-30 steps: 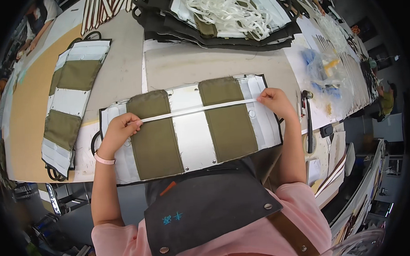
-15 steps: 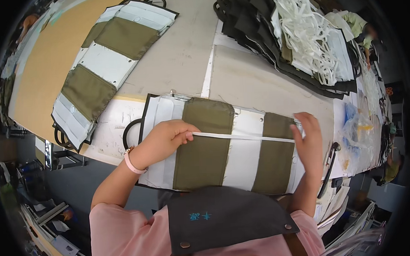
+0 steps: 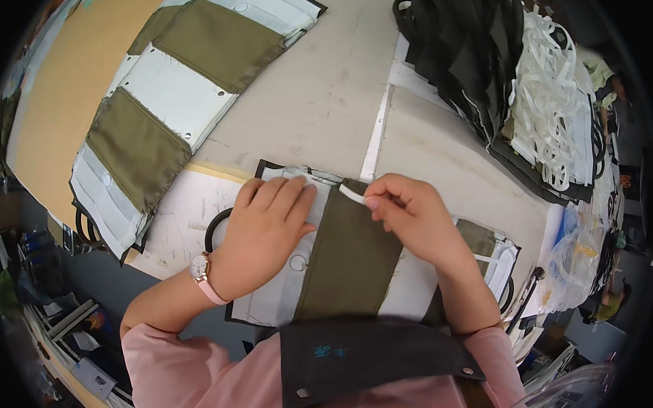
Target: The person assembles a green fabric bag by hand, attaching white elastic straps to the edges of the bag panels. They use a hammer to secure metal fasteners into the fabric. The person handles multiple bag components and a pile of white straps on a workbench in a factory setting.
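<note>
An olive-and-white fabric panel (image 3: pixel 346 264) with dark edging and black loop handles lies across the table in front of me. Its left white end is under my left hand (image 3: pixel 266 231), whose fingers are stretched out flat and hold nothing. My right hand (image 3: pixel 413 215) pinches a narrow white strip (image 3: pixel 350 194) between thumb and fingers, near the upper edge of the left olive section. The strip's short end sticks out leftward from the pinch. White strip also shows over the panel's right olive section; my right hand and forearm hide the part between.
A similar olive-and-white panel (image 3: pixel 141 149) lies at the upper left, partly on a tan board (image 3: pixel 71 90). At the upper right, black fabric pieces (image 3: pixel 465 55) are piled beside tangled white strips (image 3: pixel 549 103). Clear plastic (image 3: pixel 573 256) and a dark long-handled tool (image 3: pixel 524 298) lie at the right.
My left hand has let go of the strip and flattened on the panel. My right hand has moved left from the panel's right end and now pinches the strip. The view has shifted.
</note>
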`<state>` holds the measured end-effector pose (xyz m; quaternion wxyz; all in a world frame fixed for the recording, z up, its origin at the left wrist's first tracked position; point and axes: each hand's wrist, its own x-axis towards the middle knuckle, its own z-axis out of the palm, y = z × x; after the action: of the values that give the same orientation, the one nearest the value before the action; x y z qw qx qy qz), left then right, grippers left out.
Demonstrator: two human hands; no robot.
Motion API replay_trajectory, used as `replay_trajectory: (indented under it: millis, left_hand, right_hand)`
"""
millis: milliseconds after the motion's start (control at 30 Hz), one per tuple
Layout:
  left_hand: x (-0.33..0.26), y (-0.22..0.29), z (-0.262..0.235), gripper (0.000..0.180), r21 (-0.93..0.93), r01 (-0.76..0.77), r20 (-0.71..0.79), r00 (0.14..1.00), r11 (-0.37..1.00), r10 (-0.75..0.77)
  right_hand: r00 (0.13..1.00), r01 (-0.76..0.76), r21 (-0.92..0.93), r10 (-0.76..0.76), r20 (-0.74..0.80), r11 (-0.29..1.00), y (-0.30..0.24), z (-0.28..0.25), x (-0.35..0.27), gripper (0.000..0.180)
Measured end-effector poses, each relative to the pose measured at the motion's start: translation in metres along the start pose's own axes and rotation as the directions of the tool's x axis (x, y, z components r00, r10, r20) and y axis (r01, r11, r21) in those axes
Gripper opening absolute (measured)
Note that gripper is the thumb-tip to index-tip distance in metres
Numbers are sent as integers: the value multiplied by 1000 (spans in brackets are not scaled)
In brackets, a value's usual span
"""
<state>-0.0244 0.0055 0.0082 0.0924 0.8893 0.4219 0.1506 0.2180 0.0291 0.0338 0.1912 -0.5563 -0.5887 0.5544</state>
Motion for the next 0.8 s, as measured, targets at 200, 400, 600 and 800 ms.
replay_trajectory:
  millis: [200, 400, 600, 800]
  left_hand:
    - [-11, 4, 16, 59, 223, -76, 88, 994, 972, 57]
    - [-15, 4, 17, 56, 189, -50, 113, 993, 981, 29]
    - [-13, 3, 18, 57, 145, -9, 86, 996, 989, -4]
    - [-10, 3, 18, 59, 139, 8, 73, 997, 990, -18]
  right_hand:
    - [975, -109, 202, 65, 210, 973, -24, 11, 38, 12]
    - [995, 99, -323, -98, 19, 941, -6, 45, 54, 20]
    - [996, 82, -329, -88, -3, 941, -3, 45, 57, 20]
    - [1000, -6, -253, 12, 22, 967, -7, 35, 64, 18]
